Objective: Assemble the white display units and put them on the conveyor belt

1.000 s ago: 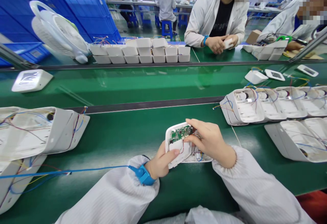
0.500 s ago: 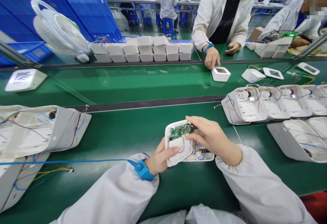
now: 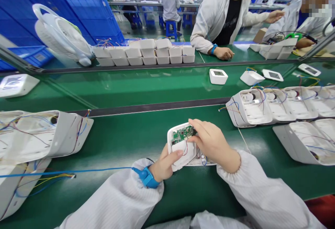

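Note:
My left hand (image 3: 165, 164), with a blue strap at its wrist, grips the lower left of a white plastic housing (image 3: 183, 155), thumb on top. A green circuit board (image 3: 181, 135) lies in the upper part of that housing. The fingers of my right hand (image 3: 209, 140) pinch at the board's upper right corner; what exactly lies between them is partly hidden. Under my right hand, a second white part (image 3: 201, 160) with thin wires shows behind the housing, near the green table.
White shells with wires (image 3: 65, 135) stand at the left, more shells (image 3: 258, 112) at the right. Beyond a dark rail (image 3: 157, 107), white display units (image 3: 218, 76) lie on a green strip. A person's hand (image 3: 223, 53) rests across from me, near stacked white boxes (image 3: 148, 52).
The person opposite has let go of the display unit and drawn that hand back; the other arm now reaches right. The display units have shifted left in view. My hands keep nearly the same hold.

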{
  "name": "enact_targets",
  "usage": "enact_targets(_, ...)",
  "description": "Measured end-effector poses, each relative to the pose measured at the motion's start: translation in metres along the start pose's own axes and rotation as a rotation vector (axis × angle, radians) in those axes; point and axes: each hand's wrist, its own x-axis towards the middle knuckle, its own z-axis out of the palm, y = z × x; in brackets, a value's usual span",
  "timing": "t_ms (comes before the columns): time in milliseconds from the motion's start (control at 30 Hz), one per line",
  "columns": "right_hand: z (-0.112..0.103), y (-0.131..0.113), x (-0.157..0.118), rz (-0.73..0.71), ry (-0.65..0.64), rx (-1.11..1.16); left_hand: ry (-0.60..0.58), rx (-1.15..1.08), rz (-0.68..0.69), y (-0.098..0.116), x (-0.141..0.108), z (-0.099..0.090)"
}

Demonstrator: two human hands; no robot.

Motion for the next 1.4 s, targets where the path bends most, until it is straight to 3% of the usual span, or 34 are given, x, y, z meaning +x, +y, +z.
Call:
enact_targets(200,-0.002,0.001,0.001,0.0,0.031,0.007,-0.039,-0.001,-0.003,0.003,0.0,0.002)
enact_targets(400,-0.013,0.016,0.003,0.147,-0.089,0.419,-0.13,0.018,0.032,0.005,0.0,0.002)
enact_targets(500,-0.021,0.015,0.005,0.252,-0.158,0.544,-0.13,0.092,0.152,0.003,0.006,-0.001)
enact_targets(567,-0.025,0.012,0.007,0.256,-0.113,0.599,-0.099,0.176,0.314,0.004,0.013,-0.004)
enact_targets(700,-0.026,0.008,0.007,0.062,0.067,0.534,0.083,0.463,0.574,0.014,0.025,-0.009)
enact_targets(767,-0.023,0.009,0.005,-0.082,0.062,0.365,0.133,0.636,0.62,0.019,0.027,-0.011)
enact_targets(900,-0.02,0.009,0.002,-0.23,-0.084,0.086,0.043,1.076,0.568,0.02,0.027,-0.009)
enact_targets(1033,-0.02,0.004,0.004,-0.283,-0.137,0.041,0.002,1.337,0.49,0.017,0.025,-0.003)
enact_targets(1133,-0.023,0.006,0.006,-0.221,-0.069,0.126,0.023,1.321,0.473,0.015,0.024,-0.002)
enact_targets(1267,-0.03,0.02,0.006,0.088,0.085,0.322,-0.09,1.109,0.585,0.014,0.022,-0.006)
enact_targets(1333,-0.03,0.025,0.005,0.185,-0.041,0.322,-0.157,0.986,0.597,0.013,0.021,-0.009)
enact_targets(1400,-0.027,0.024,0.003,0.14,-0.28,0.196,-0.208,0.903,0.581,0.011,0.02,-0.01)
